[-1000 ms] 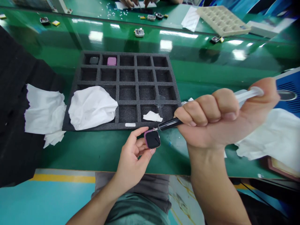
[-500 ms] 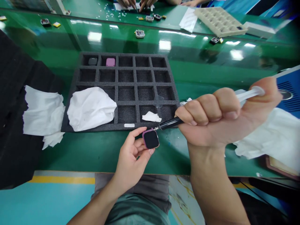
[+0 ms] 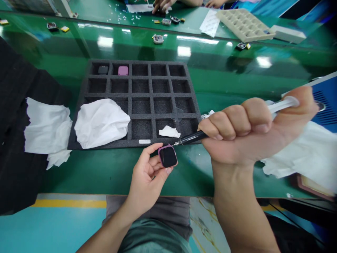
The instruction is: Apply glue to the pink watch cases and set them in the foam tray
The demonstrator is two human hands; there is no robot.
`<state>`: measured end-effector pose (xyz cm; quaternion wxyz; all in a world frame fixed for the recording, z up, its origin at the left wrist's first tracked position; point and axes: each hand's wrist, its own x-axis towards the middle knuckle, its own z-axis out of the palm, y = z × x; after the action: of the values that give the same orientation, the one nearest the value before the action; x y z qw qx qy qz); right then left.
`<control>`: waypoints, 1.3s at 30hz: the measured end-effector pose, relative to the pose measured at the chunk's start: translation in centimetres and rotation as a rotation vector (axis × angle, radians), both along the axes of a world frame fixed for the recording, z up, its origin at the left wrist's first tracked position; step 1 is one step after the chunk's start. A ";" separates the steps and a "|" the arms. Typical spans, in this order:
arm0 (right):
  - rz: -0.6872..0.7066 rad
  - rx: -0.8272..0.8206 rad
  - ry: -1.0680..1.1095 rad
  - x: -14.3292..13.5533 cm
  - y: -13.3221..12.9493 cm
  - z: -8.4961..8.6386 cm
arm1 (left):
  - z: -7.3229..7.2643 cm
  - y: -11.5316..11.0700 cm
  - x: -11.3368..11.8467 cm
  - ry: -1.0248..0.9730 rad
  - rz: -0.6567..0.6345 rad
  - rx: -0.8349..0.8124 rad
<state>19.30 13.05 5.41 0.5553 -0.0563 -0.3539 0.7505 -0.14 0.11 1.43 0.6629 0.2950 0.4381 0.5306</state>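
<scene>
Between the fingers and thumb of my left hand (image 3: 147, 175) is a small square watch case (image 3: 168, 156) with a purple frame and a dark screen facing up. My right hand (image 3: 237, 130) is wrapped round a syringe (image 3: 193, 137) with a black barrel; its thumb presses on the clear plunger. The thin metal tip of the syringe meets the upper edge of the watch case, though exact contact is too small to tell. Just beyond lies a black foam tray (image 3: 130, 142), with a purple case (image 3: 123, 70) and a dark case (image 3: 103, 70) in its far row.
White cloths lie on the tray's left (image 3: 102, 123), left of it (image 3: 47, 126) and at the right (image 3: 305, 154). A crumpled tissue (image 3: 169, 131) rests on the near row. Small devices (image 3: 158, 39) sit on the green surface beyond. Across, a co-worker's hands (image 3: 162, 5) are busy near a beige tray (image 3: 244, 24).
The watch case has tilted slightly in my left hand, and the syringe tip is now at its top edge rather than its upper right corner. My right hand stays nearly still.
</scene>
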 end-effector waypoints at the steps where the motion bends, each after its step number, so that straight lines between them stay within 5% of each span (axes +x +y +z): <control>1: -0.008 0.010 -0.011 0.1 0.1 0.0 | 0.0 0.0 0.0 -0.003 0.002 -0.001; 7: 0.023 0.120 -0.094 0.2 0.3 0.3 | 0.0 0.0 -0.1 -0.016 -0.001 0.003; 20: -0.074 0.095 0.051 -0.5 0.3 -0.6 | 0.2 0.1 -0.1 -0.009 0.001 -0.013; 27: 0.047 0.148 0.002 0.1 0.6 -0.1 | 0.2 0.1 0.0 -0.017 0.005 -0.002; 39: -0.065 0.087 0.038 -0.5 0.4 -0.4 | 0.2 0.1 0.0 -0.012 0.015 -0.018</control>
<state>18.83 13.47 5.02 0.5879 -0.0294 -0.3737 0.7168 -0.19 0.23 1.65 0.6640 0.2826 0.4412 0.5335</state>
